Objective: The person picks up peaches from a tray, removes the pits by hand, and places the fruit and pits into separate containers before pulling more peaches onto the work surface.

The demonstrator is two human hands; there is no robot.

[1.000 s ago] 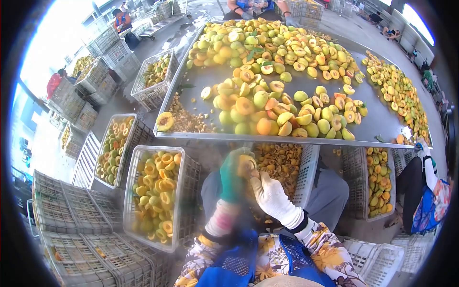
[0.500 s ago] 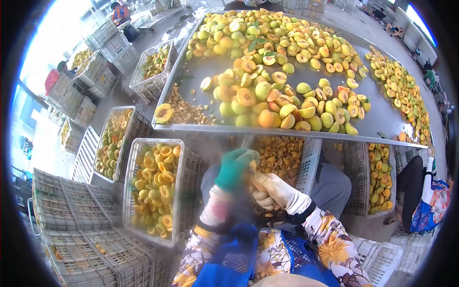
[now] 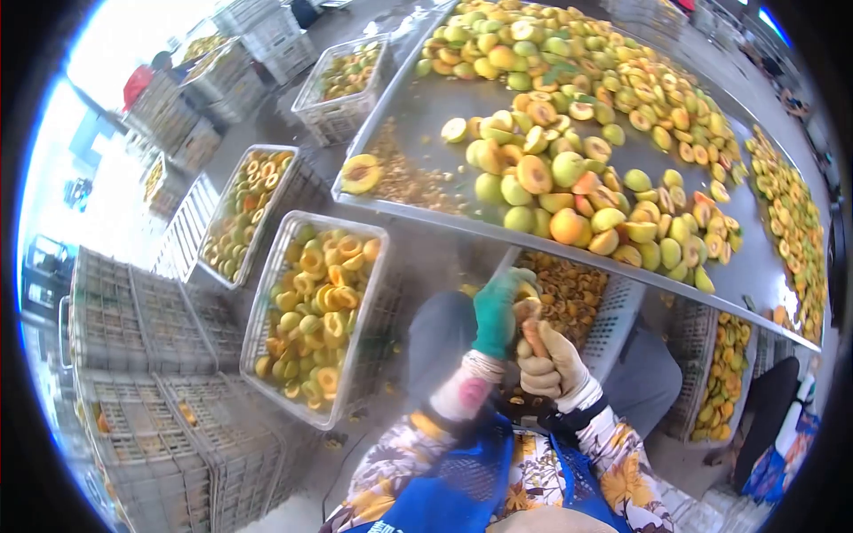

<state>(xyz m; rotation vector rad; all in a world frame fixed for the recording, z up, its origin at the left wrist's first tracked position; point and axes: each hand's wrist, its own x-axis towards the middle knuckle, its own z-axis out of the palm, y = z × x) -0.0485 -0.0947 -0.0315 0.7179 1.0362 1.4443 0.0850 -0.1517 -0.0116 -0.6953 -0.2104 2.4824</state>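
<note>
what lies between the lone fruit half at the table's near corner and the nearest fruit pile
Scattered small brown bits, possibly pits, on the metal table; the head view shows it.

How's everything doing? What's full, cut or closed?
Green-gloved left hand, curled, grip blurred
White-gloved right hand, curled closed
Round yellow-green fruit, many cut in half
Silver metal table, partly covered with fruit
White plastic crate left of the hands, filled with fruit
Pale plastic crate beyond the hands, holding brownish pieces
</note>
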